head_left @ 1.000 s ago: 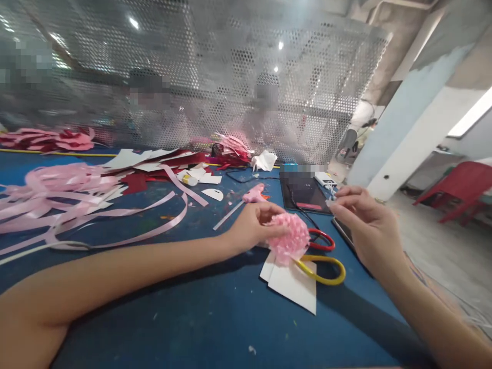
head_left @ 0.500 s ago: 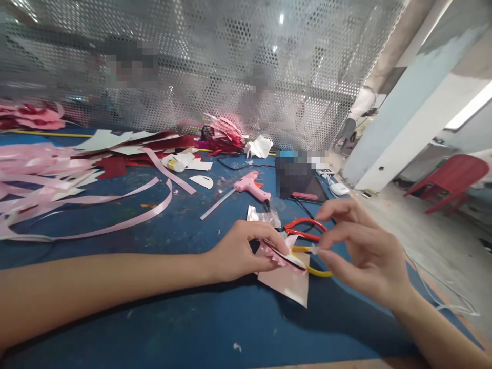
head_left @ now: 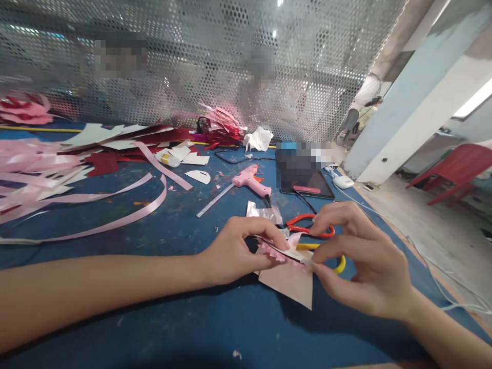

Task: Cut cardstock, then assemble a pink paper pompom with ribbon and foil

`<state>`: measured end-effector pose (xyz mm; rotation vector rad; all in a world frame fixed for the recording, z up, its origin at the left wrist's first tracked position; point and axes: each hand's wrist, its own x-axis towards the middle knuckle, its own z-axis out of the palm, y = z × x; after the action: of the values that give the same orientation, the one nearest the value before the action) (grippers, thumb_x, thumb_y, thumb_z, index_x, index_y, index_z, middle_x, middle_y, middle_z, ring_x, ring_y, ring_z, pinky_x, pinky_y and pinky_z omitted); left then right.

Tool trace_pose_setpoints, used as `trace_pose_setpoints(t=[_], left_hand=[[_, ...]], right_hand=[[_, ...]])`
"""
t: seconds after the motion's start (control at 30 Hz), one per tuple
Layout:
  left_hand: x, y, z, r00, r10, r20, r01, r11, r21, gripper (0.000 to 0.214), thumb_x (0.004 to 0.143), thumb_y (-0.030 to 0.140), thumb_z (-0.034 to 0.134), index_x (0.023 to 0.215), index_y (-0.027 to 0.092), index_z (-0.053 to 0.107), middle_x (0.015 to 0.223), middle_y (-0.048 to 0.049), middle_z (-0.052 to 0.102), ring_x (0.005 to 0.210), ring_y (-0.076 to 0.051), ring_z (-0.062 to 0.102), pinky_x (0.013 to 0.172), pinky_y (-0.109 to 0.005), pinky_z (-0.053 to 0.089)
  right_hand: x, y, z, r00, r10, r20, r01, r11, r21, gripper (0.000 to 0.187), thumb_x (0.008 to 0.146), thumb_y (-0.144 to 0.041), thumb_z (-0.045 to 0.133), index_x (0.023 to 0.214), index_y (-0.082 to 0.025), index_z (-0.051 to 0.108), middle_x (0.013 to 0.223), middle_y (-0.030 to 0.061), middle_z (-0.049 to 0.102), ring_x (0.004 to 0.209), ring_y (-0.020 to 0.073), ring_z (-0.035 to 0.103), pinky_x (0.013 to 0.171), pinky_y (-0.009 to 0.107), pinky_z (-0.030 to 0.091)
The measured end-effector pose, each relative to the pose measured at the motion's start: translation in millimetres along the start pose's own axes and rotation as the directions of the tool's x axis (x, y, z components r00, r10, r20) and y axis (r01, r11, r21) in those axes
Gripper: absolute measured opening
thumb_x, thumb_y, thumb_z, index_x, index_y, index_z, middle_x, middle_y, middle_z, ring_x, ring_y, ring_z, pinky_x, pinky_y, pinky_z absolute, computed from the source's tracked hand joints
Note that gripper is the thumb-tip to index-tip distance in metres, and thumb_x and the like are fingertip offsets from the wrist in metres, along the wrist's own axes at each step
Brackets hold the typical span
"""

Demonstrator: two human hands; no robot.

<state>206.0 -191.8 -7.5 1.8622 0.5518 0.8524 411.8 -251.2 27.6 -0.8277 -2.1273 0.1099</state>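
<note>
Both hands point(head_left: 295, 253) pinch the pink ribbon flower point(head_left: 277, 252) (turned face-down).

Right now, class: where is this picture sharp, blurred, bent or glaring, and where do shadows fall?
Head view: the left hand, right hand and pink ribbon flower are fairly sharp; the perforated screen bows, with pixelated patches behind it; the strip light at right blows out; soft shadows lie beneath both arms on the blue table.

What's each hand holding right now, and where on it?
Both grip the pink ribbon flower: left hand pinches its left rim, right hand pinches its right edge.
</note>
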Motion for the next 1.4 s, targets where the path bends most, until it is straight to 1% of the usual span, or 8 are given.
trace_pose_setpoints(t=[0.3,0.5,0.67,0.8,0.9,1.1,1.23,1.4], left_hand=[[0,3,0.0,1.000,0.025,-0.004,-0.025,0.999,0.021,0.010,0.073,0.019,0.070,0.081,0.015,0.066,0.078,-0.0026,0.068,0.070,-0.013,0.061,0.064,-0.022,0.045],[2,5,3.3,0.995,0.098,-0.030,-0.095,0.993,0.068,0.017,0.075,0.014,0.065,0.090,0.019,0.070,0.085,-0.0024,0.067,0.080,-0.015,0.060,0.076,-0.025,0.046],[2,5,6.9,0.997,0.026,-0.077,-0.026,1.000,0.006,0.018,0.073,0.016,0.064,0.089,0.020,0.070,0.087,-0.0004,0.066,0.080,-0.014,0.059,0.076,-0.025,0.045],[3,7,10.3,0.994,-0.065,-0.083,0.055,0.991,-0.122,0.016,0.073,0.021,0.065,0.088,0.019,0.069,0.083,0.0010,0.064,0.074,-0.013,0.058,0.071,-0.023,0.046],[5,7,13.2,0.986,-0.136,-0.099,0.111,0.969,-0.219,0.014,0.072,0.021,0.065,0.085,0.018,0.067,0.080,0.0013,0.064,0.072,-0.012,0.057,0.069,-0.022,0.046],[11,-5,11.3,0.931,-0.247,-0.268,0.158,0.936,-0.315,0.020,0.072,0.025,0.065,0.090,0.017,0.062,0.085,-0.0008,0.064,0.074,-0.013,0.057,0.069,-0.024,0.046],[18,-14,2.6,0.930,-0.180,-0.321,0.098,0.962,-0.255,0.027,0.072,0.029,0.068,0.094,0.016,0.060,0.094,-0.0033,0.064,0.083,-0.015,0.058,0.075,-0.025,0.046],[22,-19,-2.1,0.927,-0.172,-0.334,0.094,0.967,-0.237,0.027,0.073,0.029,0.067,0.095,0.014,0.061,0.093,-0.0047,0.064,0.086,-0.016,0.058,0.077,-0.027,0.046]], right_hand=[[-1,2,1,1.000,-0.015,-0.011,0.013,0.996,-0.092,0.018,0.071,-0.007,0.064,0.077,-0.024,0.061,0.092,0.0042,0.055,0.088,0.0200,0.054,0.077,0.038,0.047],[-2,2,6,0.992,0.112,-0.051,-0.115,0.992,-0.061,0.014,0.075,-0.010,0.062,0.077,-0.024,0.060,0.092,0.0043,0.054,0.085,0.0178,0.057,0.072,0.034,0.048],[-2,6,7,0.983,0.176,-0.058,-0.177,0.984,-0.004,0.016,0.074,-0.007,0.060,0.074,-0.023,0.060,0.094,0.0040,0.055,0.085,0.0177,0.057,0.073,0.033,0.048],[-2,13,8,0.962,0.274,-0.024,-0.267,0.951,0.155,0.009,0.079,-0.015,0.061,0.076,-0.023,0.061,0.093,0.0036,0.055,0.090,0.0182,0.056,0.080,0.034,0.047],[-2,19,11,0.921,0.390,0.011,-0.376,0.877,0.301,0.010,0.085,-0.028,0.057,0.079,-0.022,0.063,0.092,0.0044,0.057,0.091,0.0187,0.055,0.079,0.033,0.047],[-6,33,23,0.800,0.597,0.065,-0.525,0.642,0.559,0.030,0.089,-0.045,0.049,0.082,-0.021,0.065,0.091,0.0035,0.057,0.082,0.0165,0.056,0.072,0.028,0.050],[-6,34,28,0.741,0.664,0.100,-0.593,0.576,0.563,0.031,0.085,-0.048,0.055,0.078,-0.019,0.064,0.084,0.0030,0.059,0.080,0.0162,0.058,0.072,0.027,0.051],[1,24,30,0.583,0.787,0.199,-0.751,0.429,0.503,0.032,0.071,-0.049,0.069,0.081,-0.019,0.061,0.076,-0.0007,0.056,0.065,0.0119,0.054,0.052,0.021,0.050]])
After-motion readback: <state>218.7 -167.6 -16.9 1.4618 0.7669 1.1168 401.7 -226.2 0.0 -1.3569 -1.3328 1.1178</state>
